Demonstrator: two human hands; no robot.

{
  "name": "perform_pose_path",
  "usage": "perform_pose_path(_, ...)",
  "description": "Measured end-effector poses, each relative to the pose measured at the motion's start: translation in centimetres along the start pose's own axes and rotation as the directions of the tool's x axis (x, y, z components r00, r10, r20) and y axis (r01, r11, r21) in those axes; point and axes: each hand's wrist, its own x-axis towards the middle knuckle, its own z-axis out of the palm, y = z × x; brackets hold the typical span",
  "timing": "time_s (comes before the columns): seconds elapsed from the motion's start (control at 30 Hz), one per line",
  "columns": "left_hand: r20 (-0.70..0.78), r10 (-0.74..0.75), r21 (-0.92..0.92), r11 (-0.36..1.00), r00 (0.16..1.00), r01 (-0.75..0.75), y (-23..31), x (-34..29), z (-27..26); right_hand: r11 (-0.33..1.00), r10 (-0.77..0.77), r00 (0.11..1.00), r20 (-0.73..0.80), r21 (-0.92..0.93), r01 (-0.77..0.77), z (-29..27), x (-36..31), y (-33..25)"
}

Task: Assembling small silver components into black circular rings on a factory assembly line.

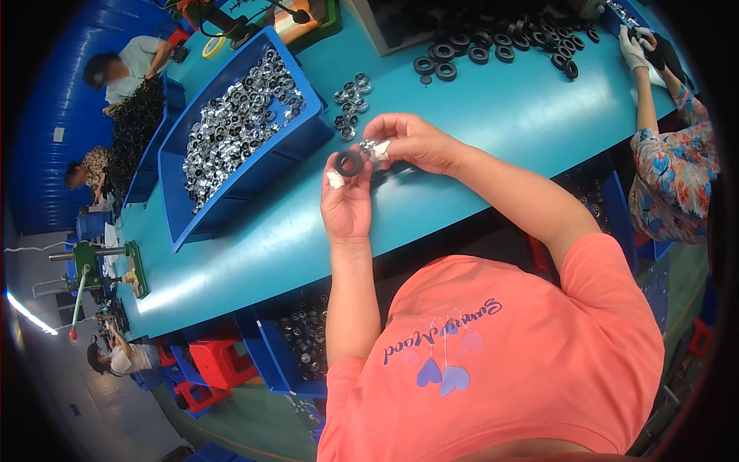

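My left hand (348,204) is closed round a black ring (349,162), held upright above the near edge of the teal table. Just right of it, my right hand (416,144) pinches a small shiny metal part (368,145) between thumb and fingers, close against the ring. White wrapping shows on fingers of both hands. Whether the metal part touches the ring cannot be made out. Beyond my hands, several loose silver ring parts (352,100) lie on the table. To the left stands a blue bin (231,219) heaped with similar silver parts (239,115).
Black rings (477,54) are piled at the far side of the teal table (462,108). A co-worker with a gloved hand (634,50) works at the right. Further left is a green hand press (88,262). Under the table are a parts bin (277,358) and red stools (219,362).
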Motion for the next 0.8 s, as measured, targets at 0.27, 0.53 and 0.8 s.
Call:
perform_pose_path(0.27, 0.000, 0.035, 0.136, 0.990, 0.999, -0.034, -0.4, -0.4, 1.1, 0.841, -0.281, 0.958, -0.052, -0.494, 0.219, 1.2, -0.2, 0.7)
perform_pose_path(0.53, -0.096, 0.047, 0.297, 0.955, 0.994, -0.017, -0.6, -0.5, 2.0, 0.656, -0.434, 0.901, 0.023, -0.677, 0.333, 1.5, -0.5, 0.7)
perform_pose_path(0.8, -0.080, 0.054, 0.336, 0.941, 0.995, -0.024, -0.7, -0.4, 2.1, 0.634, -0.452, 0.892, 0.001, -0.703, 0.322, 1.8, -0.7, 1.0)
